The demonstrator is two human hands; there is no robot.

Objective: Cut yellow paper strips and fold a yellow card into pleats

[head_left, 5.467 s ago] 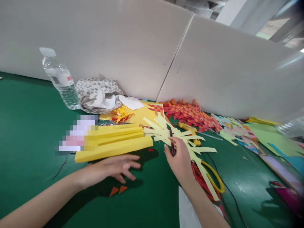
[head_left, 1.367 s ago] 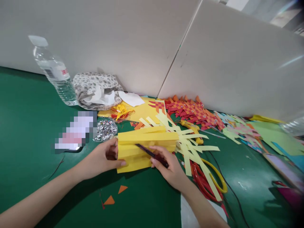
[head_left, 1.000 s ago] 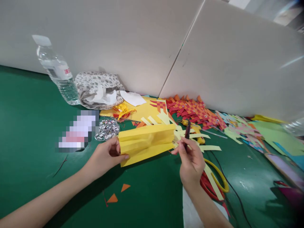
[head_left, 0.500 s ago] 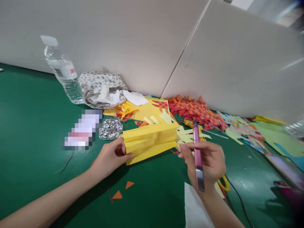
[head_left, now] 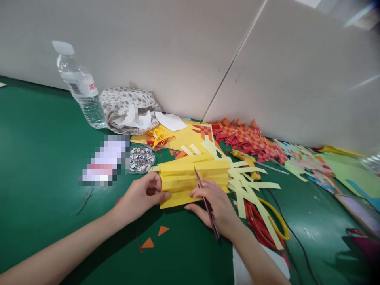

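Observation:
My left hand (head_left: 145, 196) pinches the left end of a folded sheet of yellow paper (head_left: 181, 182), thumb on the front. Lengthwise creases run across the sheet, which is tilted above the table. A slim pinkish-purple craft knife (head_left: 207, 206) is held in my right hand (head_left: 218, 202), its narrow tip pointing up over the paper. The fingertips of that hand also reach the paper's lower right part. Pale yellow paper strips (head_left: 252, 184) fan out beyond the paper's right end. Red-handled scissors (head_left: 259, 225) lie partly under the strips, beside a yellow loop handle (head_left: 280, 221).
Around the green table (head_left: 97, 253) are a water bottle (head_left: 84, 93), a patterned cloth bag (head_left: 127, 105), a pack of googly eyes (head_left: 141, 159), a blurred-out phone (head_left: 107, 160), red-orange woven paper fish (head_left: 246, 138), a yellow glue gun (head_left: 245, 158) and orange scraps (head_left: 148, 242). A wall stands behind.
My right hand has moved left and down onto the paper, turning the knife so its narrow side shows. The strips and scissors at the right have come into fuller view.

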